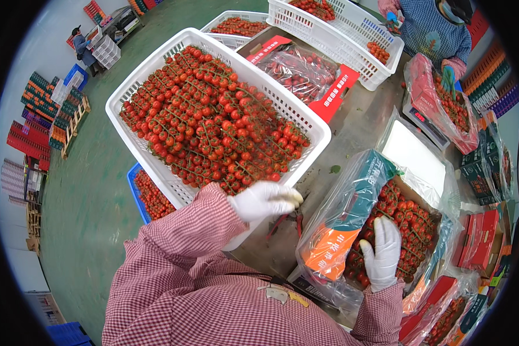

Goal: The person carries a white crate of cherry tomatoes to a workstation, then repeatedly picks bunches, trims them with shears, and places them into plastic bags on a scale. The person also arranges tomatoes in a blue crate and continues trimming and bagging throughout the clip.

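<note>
My left hand (266, 201), in a white glove, hovers at the near corner of a white plastic crate (134, 142) with nothing visible in its fingers. Heaped in the crate are cherry tomatoes on the vine (207, 125). Just below that hand, red-handled snips (285, 222) lie on the metal table. My right hand (382, 255), gloved too, rests with thumb spread on vine tomatoes (408, 225) in a green and orange carton (341, 229) lined with clear plastic film. Under the carton's near side a scale (309, 285) partly shows.
A red carton (328, 95) of film-covered tomatoes sits beyond the crate. Farther off stands another white crate (341, 39). At right, a co-worker (434, 39) reaches into a red carton (424, 91) on a scale (424, 125). A blue crate (136, 173) of tomatoes is at left.
</note>
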Available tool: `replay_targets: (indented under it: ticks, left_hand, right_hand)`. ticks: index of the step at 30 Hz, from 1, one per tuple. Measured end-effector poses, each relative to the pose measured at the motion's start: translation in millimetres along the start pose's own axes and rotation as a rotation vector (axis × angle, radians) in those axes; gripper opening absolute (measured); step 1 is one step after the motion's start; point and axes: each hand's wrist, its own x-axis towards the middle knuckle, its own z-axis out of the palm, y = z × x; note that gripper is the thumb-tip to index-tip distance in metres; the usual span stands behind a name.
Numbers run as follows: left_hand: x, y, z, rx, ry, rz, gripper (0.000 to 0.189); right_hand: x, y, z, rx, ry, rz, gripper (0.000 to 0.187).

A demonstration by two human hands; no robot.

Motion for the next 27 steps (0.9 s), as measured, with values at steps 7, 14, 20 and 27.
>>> replay_targets:
  ticks: [7,14,20,27]
  left_hand:
    - [77.2,-34.3,-68.6,1.171,0.586,0.074,0.045]
    - [152.0,-31.4,-82.6,1.636,0.538,0.138,0.057]
    - [129.2,-33.3,-80.7,1.467,0.436,0.204,0.026]
    - [57.7,-39.7,-101.0,1.455,0.107,0.273,0.032]
  right_hand:
    - [-14.0,0.6,13.3,-0.013,-0.146,-0.025,0.07]
    - [-7.4,4.7,19.1,-0.029,-0.22,0.002,0.077]
    - [-10.6,7.3,18.4,0.029,-0.174,0.016,0.072]
    - [-8.1,7.7,19.4,0.048,-0.173,0.036,0.072]
